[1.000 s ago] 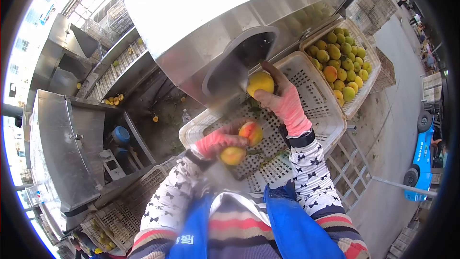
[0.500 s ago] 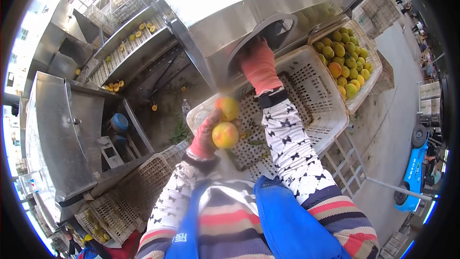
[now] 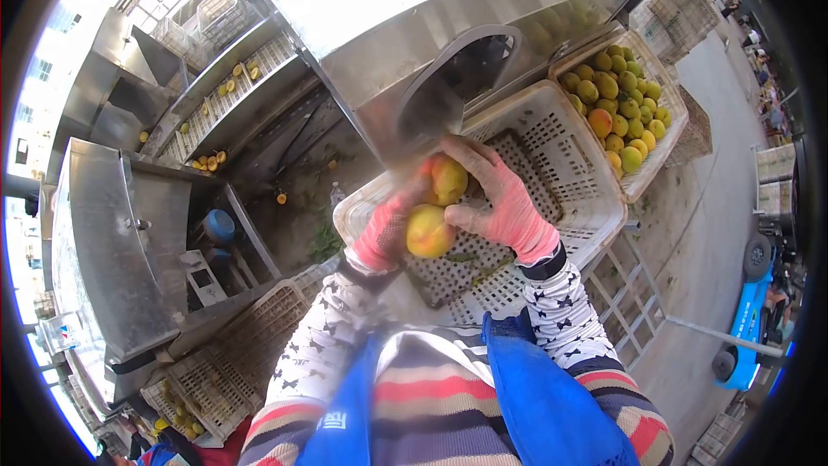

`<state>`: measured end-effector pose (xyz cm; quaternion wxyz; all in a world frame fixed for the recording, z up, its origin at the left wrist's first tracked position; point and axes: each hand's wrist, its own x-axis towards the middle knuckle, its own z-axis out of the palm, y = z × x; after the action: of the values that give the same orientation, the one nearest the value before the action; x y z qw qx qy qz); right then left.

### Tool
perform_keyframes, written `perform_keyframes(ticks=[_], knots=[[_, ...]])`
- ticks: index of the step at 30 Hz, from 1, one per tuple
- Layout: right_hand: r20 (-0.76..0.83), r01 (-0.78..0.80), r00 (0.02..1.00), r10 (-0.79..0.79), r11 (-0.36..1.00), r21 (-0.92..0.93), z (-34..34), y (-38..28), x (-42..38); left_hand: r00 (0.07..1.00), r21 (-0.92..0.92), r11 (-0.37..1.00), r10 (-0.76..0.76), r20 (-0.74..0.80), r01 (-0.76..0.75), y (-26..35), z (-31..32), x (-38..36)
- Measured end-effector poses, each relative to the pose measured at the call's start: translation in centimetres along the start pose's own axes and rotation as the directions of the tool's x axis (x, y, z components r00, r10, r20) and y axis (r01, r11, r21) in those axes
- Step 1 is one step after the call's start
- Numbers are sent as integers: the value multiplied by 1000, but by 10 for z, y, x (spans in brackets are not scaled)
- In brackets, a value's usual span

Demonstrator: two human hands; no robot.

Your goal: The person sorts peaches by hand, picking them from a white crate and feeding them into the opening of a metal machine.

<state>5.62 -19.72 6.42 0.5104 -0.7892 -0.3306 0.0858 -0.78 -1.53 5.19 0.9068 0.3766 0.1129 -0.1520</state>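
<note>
My left hand (image 3: 388,226), in a pink knit glove, is closed around two yellow mangoes with a red blush. The upper mango (image 3: 448,179) and the lower mango (image 3: 429,231) sit one above the other in front of my chest. My right hand (image 3: 509,207), gloved in pink with dirty fingertips, reaches in from the right. Its fingers lie along the top of the upper mango, and its thumb is at the edge of the lower one. Below both hands is a white slotted crate (image 3: 595,207) with some leaves on its bottom.
Another crate (image 3: 628,185) full of green-yellow mangoes stands at the right. Ahead is a steel bin with a dark oval opening (image 3: 466,78). Mangoes lie on a slatted conveyor (image 3: 203,131) at left. Stacked crates (image 3: 259,319) are beside my left arm; a metal rail (image 3: 707,328) is at right.
My right hand has come out of the oval opening and back to the mangoes. My left hand, holding both mangoes, has shifted slightly right and up.
</note>
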Motion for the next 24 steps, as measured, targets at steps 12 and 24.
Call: perform_keyframes(ticks=[12,24], knots=[[-362,-232,932,11,787,-572,25,18,82,987,-595,803,-86,-138,-13,-25,-43,25],[-324,-68,946,-21,964,-258,13,23,76,896,0,915,395,-202,-403,-42,-48,20]])
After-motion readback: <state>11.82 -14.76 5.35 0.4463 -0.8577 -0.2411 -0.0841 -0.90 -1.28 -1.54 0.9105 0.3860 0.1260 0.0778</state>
